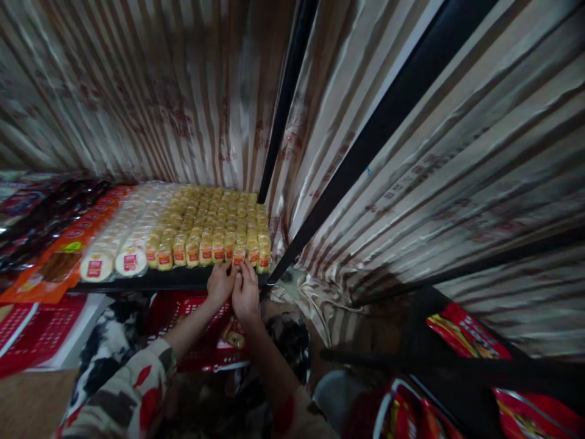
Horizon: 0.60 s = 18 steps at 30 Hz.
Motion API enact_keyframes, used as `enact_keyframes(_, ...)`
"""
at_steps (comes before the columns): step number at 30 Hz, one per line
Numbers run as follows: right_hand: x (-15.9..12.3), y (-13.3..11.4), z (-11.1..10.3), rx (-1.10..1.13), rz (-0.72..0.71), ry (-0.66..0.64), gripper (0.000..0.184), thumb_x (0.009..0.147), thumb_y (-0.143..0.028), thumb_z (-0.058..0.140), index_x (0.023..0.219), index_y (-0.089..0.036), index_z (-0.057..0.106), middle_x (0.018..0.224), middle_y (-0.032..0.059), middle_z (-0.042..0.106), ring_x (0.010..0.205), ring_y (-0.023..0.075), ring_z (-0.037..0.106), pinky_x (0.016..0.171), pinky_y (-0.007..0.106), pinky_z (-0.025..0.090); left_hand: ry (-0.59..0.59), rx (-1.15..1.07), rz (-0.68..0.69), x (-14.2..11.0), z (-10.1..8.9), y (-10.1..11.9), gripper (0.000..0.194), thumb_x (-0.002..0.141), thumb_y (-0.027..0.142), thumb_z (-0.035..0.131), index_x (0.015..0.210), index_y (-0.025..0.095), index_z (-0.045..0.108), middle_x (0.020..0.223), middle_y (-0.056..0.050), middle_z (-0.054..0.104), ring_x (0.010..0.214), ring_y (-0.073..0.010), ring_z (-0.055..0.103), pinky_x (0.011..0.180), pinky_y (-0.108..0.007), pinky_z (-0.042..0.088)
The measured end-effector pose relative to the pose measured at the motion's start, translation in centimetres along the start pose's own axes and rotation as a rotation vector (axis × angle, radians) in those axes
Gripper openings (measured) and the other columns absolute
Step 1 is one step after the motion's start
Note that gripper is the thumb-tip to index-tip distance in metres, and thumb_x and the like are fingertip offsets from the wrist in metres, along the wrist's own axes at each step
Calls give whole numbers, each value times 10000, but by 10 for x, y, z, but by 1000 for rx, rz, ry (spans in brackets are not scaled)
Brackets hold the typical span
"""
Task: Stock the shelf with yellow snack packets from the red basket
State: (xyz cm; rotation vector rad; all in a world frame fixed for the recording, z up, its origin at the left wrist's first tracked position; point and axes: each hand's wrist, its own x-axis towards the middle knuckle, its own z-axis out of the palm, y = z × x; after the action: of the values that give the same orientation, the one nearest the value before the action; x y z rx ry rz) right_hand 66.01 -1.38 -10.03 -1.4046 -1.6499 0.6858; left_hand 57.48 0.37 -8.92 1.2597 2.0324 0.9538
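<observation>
Both my hands meet at the front edge of the black shelf (159, 280), at the nearest row of small clear-wrapped yellow snack cakes with red labels. One wrapped snack cake (239, 252) stands between my fingertips. My left hand (221, 284) has its fingers bent in against the lower left of that cake. From the right, the fingers of my right hand (245, 291) close on it, partly hidden by the hand itself. Behind it, several tight rows of the same yellow cakes (205, 213) fill this end of the shelf.
White round packs (95, 266), orange bags (57, 268) and dark packs (50, 216) line the shelf leftward. Black posts (338, 140) stand on the right before curtains (183, 91). Below are red baskets (192, 360); red packets (468, 329) lie on a lower right shelf.
</observation>
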Motion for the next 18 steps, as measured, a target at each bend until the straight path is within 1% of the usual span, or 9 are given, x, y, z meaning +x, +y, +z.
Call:
enact_keyframes(2,1,3,1,-12,-20,13,415,888,-215,333,1219,-121,565,1318,156,509,1251,225,426,1045,421,351,28,41,16,0,1,-1,250,786,341,568,951,185,673,893,-84,633,851,-212,580,750,-284,427)
enact_keyframes(4,1,6,2,-27,-30,29,407,878,-207,348,1207,-128,574,1296,155,519,1232,231,436,1031,424,364,29,29,32,1,3,-3,227,780,310,570,937,169,655,827,-65,616,804,-196,570,736,-274,424)
enact_keyframes(6,0,8,2,-40,-32,50,399,871,-197,356,1191,-132,586,1272,161,520,1212,238,443,1012,432,381,29,-20,56,1,5,-5,224,772,286,567,946,157,623,773,-42,596,745,-179,558,716,-270,423)
enact_keyframes(9,0,11,2,-44,-55,70,394,870,-175,355,1182,-140,594,1231,163,514,1183,238,452,990,424,401,40,-117,84,1,7,-7,221,764,291,558,946,166,582,768,-23,583,689,-161,548,691,-271,429)
enact_keyframes(11,-1,12,1,-39,-79,70,399,876,-160,347,1193,-140,588,1188,159,520,1149,232,470,982,410,409,53,-150,92,1,8,-7,195,763,294,549,918,176,567,774,-19,582,676,-155,548,687,-273,433)
enact_keyframes(14,-1,14,1,-21,-105,57,412,887,-152,333,1227,-132,563,1138,152,522,1100,215,499,964,372,428,92,-126,99,2,9,-7,153,772,306,537,870,190,549,753,-11,569,679,-154,543,693,-273,433)
enact_keyframes(18,-2,18,4,-17,-88,40,432,892,-148,325,1271,-152,531,1114,129,515,1073,192,522,939,316,448,96,-105,127,5,11,-9,121,785,321,530,827,208,532,742,0,559,691,-148,534,696,-263,426)
